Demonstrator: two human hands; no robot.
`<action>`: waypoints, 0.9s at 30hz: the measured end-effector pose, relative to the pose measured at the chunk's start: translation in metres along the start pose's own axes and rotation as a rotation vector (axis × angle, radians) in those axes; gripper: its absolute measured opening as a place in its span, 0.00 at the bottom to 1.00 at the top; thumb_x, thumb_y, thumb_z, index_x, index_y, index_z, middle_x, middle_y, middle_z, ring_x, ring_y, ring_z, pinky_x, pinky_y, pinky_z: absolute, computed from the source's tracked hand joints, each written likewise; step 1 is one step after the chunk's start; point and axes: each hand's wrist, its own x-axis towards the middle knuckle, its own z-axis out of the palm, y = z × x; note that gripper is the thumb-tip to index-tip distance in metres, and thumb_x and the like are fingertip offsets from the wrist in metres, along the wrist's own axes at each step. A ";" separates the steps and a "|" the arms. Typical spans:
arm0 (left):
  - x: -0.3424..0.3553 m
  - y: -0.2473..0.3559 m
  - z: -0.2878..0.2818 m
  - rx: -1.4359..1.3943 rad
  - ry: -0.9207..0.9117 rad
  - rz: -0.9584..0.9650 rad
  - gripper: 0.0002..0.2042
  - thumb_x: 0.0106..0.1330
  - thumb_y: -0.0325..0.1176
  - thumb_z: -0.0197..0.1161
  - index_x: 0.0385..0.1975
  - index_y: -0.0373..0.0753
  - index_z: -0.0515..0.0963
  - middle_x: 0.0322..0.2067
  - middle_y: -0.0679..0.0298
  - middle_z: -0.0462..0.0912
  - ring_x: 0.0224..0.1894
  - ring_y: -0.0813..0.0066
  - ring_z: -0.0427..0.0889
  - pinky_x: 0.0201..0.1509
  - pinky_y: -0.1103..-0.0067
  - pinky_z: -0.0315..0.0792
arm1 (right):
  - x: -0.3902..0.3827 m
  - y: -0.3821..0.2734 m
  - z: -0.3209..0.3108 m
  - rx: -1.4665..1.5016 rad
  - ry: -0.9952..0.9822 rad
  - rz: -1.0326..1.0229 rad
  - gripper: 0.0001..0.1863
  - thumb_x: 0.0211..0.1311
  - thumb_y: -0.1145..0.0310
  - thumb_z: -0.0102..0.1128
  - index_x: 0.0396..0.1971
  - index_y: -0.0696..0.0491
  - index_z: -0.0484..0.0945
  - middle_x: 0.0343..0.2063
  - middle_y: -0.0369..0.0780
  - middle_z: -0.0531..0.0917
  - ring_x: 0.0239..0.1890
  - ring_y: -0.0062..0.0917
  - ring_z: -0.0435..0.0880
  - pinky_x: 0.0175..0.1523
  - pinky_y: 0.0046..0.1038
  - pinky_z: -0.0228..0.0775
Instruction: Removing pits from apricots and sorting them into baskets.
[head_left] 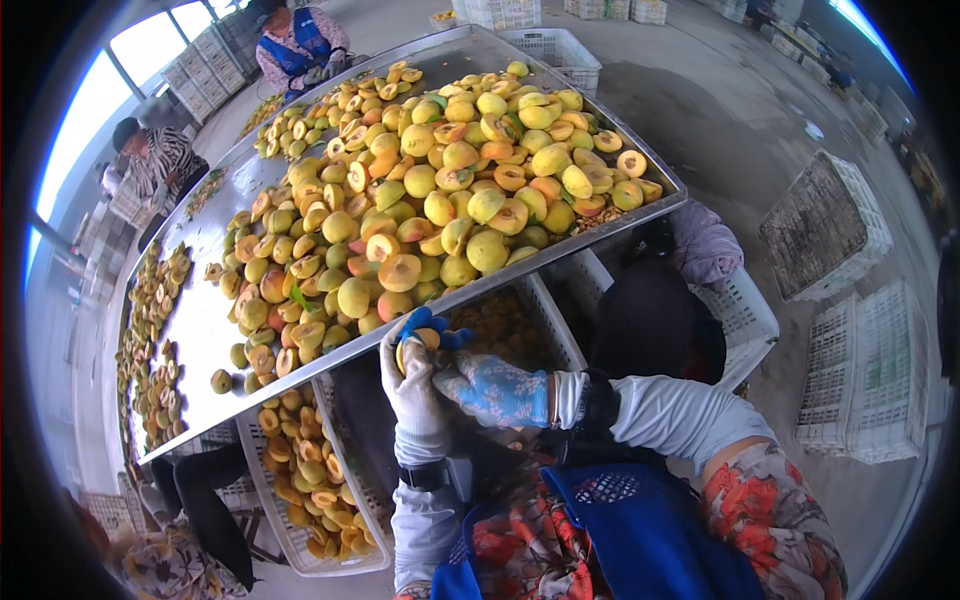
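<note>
At the table's near edge, my left hand (410, 385), in a white glove with blue on the fingers, is closed around a yellow peach (425, 338). My right hand (497, 388), in a blue patterned glove, is right beside it, its fingers curled toward the left palm. Whether it grips a small tool or the fruit is hidden. Just beyond my hands, a heap of yellow peaches (440, 190), whole and halved, covers much of the metal table (200, 310). Some cut halves show pits or brown hollows.
Below the table edge, a white crate (375, 545) holds peach halves; another crate (550, 320) stands under my hands. A person in dark clothes (655, 320) sits close on the right. Two people (300, 45) work across the table. Stacked white crates (865, 370) stand at right.
</note>
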 end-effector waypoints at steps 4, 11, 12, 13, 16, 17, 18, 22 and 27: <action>-0.005 0.009 0.007 0.196 0.096 0.085 0.17 0.71 0.34 0.51 0.55 0.30 0.67 0.44 0.54 0.77 0.43 0.62 0.81 0.49 0.65 0.78 | -0.003 0.010 -0.019 0.289 -0.257 0.054 0.14 0.69 0.52 0.51 0.37 0.48 0.73 0.15 0.31 0.74 0.11 0.15 0.71 0.12 0.18 0.58; -0.005 0.001 0.006 -0.086 -0.090 0.051 0.20 0.71 0.43 0.52 0.54 0.34 0.67 0.37 0.55 0.77 0.37 0.64 0.79 0.44 0.63 0.79 | -0.006 0.004 -0.030 0.850 -0.621 0.409 0.18 0.68 0.47 0.51 0.35 0.49 0.73 0.18 0.30 0.75 0.12 0.14 0.70 0.16 0.18 0.60; -0.004 0.000 0.005 -0.085 -0.089 0.048 0.20 0.71 0.43 0.52 0.54 0.34 0.67 0.37 0.55 0.77 0.37 0.64 0.79 0.44 0.63 0.79 | -0.013 -0.008 -0.028 0.728 -0.552 0.375 0.18 0.69 0.47 0.49 0.35 0.49 0.72 0.18 0.29 0.74 0.12 0.13 0.68 0.16 0.17 0.59; -0.003 -0.001 0.004 -0.073 -0.122 0.049 0.21 0.71 0.45 0.53 0.53 0.34 0.67 0.36 0.55 0.77 0.35 0.65 0.77 0.44 0.62 0.79 | -0.016 -0.013 -0.027 0.607 -0.484 0.341 0.18 0.71 0.48 0.46 0.35 0.49 0.71 0.18 0.28 0.72 0.11 0.12 0.66 0.16 0.16 0.57; -0.002 -0.003 0.005 -0.074 -0.160 0.052 0.23 0.70 0.48 0.54 0.52 0.33 0.68 0.36 0.56 0.75 0.34 0.67 0.75 0.44 0.62 0.78 | -0.005 0.007 -0.032 0.662 -0.577 0.343 0.18 0.72 0.48 0.43 0.34 0.49 0.70 0.17 0.27 0.68 0.11 0.10 0.63 0.16 0.15 0.54; -0.002 -0.005 0.008 -0.094 -0.172 0.055 0.24 0.69 0.49 0.54 0.52 0.33 0.68 0.36 0.57 0.74 0.35 0.67 0.75 0.45 0.62 0.78 | -0.003 0.014 -0.034 0.745 -0.579 0.330 0.18 0.71 0.48 0.44 0.34 0.49 0.70 0.15 0.26 0.64 0.10 0.10 0.59 0.15 0.15 0.51; 0.001 -0.013 0.003 -0.110 -0.179 0.062 0.26 0.68 0.51 0.55 0.53 0.33 0.68 0.38 0.57 0.74 0.35 0.67 0.75 0.47 0.61 0.77 | -0.006 0.009 -0.030 0.717 -0.514 0.299 0.18 0.71 0.48 0.44 0.33 0.48 0.70 0.14 0.25 0.64 0.10 0.10 0.59 0.15 0.15 0.50; 0.009 -0.022 0.011 -0.241 -0.017 -0.088 0.22 0.73 0.48 0.47 0.51 0.34 0.69 0.37 0.58 0.77 0.38 0.65 0.80 0.50 0.58 0.76 | 0.003 0.018 -0.032 0.690 -0.344 0.241 0.17 0.71 0.49 0.46 0.33 0.48 0.70 0.13 0.27 0.65 0.08 0.13 0.59 0.13 0.17 0.51; 0.012 -0.036 -0.015 -0.434 0.057 -0.237 0.24 0.71 0.50 0.51 0.52 0.31 0.69 0.42 0.54 0.77 0.44 0.62 0.80 0.56 0.59 0.74 | -0.002 0.015 -0.041 0.566 -0.377 0.184 0.15 0.71 0.52 0.49 0.34 0.49 0.71 0.14 0.29 0.66 0.09 0.14 0.61 0.13 0.18 0.53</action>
